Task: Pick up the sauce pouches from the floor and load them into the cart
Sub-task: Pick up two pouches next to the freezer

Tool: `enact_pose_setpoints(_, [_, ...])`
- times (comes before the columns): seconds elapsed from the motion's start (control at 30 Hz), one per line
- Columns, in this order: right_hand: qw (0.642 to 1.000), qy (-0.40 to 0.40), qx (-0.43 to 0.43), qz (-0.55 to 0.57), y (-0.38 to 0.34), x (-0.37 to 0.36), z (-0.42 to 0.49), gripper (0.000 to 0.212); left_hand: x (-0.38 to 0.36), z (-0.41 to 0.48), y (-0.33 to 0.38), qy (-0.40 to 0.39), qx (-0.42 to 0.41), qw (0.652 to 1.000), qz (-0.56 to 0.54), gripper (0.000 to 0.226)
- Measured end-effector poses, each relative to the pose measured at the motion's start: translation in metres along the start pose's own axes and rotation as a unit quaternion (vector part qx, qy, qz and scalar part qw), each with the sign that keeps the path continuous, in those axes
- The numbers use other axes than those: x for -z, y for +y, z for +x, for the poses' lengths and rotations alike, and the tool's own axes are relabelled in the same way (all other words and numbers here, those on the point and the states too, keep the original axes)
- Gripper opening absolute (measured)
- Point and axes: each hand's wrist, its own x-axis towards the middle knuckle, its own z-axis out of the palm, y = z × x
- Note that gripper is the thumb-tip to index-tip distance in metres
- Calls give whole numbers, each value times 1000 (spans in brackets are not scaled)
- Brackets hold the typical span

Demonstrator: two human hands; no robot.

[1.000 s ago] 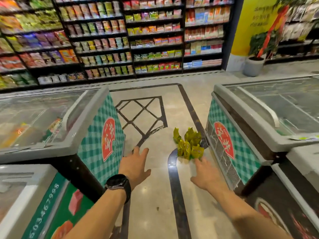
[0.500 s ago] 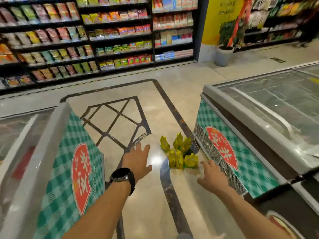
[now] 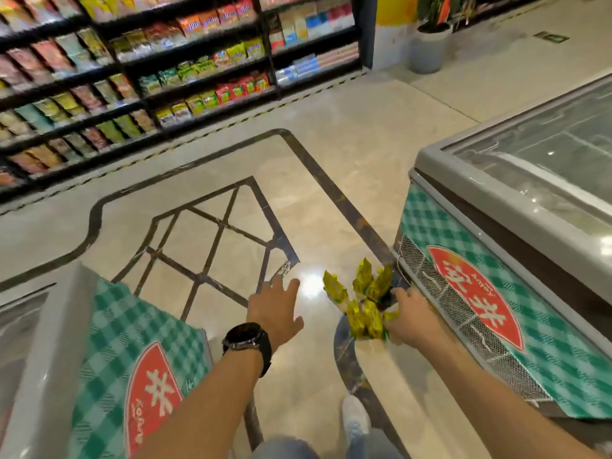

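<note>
A cluster of several yellow-green sauce pouches (image 3: 361, 303) stands on the shiny floor, close to the corner of the right freezer. My right hand (image 3: 409, 318) is at the right side of the pile and touches it. Its fingers are partly hidden behind the pouches, so whether they have closed on one is unclear. My left hand (image 3: 276, 311), with a black watch on the wrist, hovers open with spread fingers a little to the left of the pile. No cart is in view.
Chest freezers with green checked sides flank me: one on the left (image 3: 109, 359), one on the right (image 3: 496, 293). Stocked snack shelves (image 3: 185, 77) line the far side. A potted plant (image 3: 430, 44) stands at the back right. My white shoe (image 3: 356, 419) is below.
I have moved closer to the pile. My right hand has reached forward from short of the pouches to touching them. The left hand stays open beside them.
</note>
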Motion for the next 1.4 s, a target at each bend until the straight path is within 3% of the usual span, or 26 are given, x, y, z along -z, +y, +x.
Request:
enact_pose_setpoints(0.23, [998,18,-53,-35,-30,-9,70,67,8,127,-23,-3,-105,994,27,67])
enact_pose_setpoints(0.37, [993,29,-114,0,-40,-40,109,64,-19,211,-29,-30,-169,985,25,67])
enact_pose_setpoints(0.5, [989,-23,-144,28,-44,-106,165,63,-85,293,-32,-69,-216,974,26,70])
enact_pose_setpoints(0.67, [984,-81,-155,36,-11,-219,263,69,-222,387,-16,-122,-235,962,61,74])
enact_pose_setpoints(0.87, [992,-66,-104,-1,74,-380,437,79,-390,558,34,-51,-323,934,142,91])
enact_pose_setpoints(0.97, [990,-64,-69,-109,94,-428,487,66,-447,631,52,7,-375,912,166,76])
enact_pose_setpoints(1.03, [974,-44,-59,-213,101,-443,504,58,-472,658,57,31,-412,903,116,53])
enact_pose_setpoints(1.07, [969,-30,-62,-238,103,-447,510,65,-480,666,57,52,-428,899,83,44])
enact_pose_setpoints(1.13, [968,-20,-55,-245,103,-449,516,81,-489,676,56,95,-452,886,38,29])
enact_pose_setpoints(1.23, [982,2,-35,-184,96,-436,521,88,-486,679,51,130,-494,859,33,15])
enact_pose_setpoints(1.33, [987,4,-2,-162,87,-422,529,94,-478,675,39,141,-527,826,139,20])
enact_pose_setpoints(1.4, [986,-10,23,-164,79,-413,539,96,-474,673,24,124,-538,811,190,39])
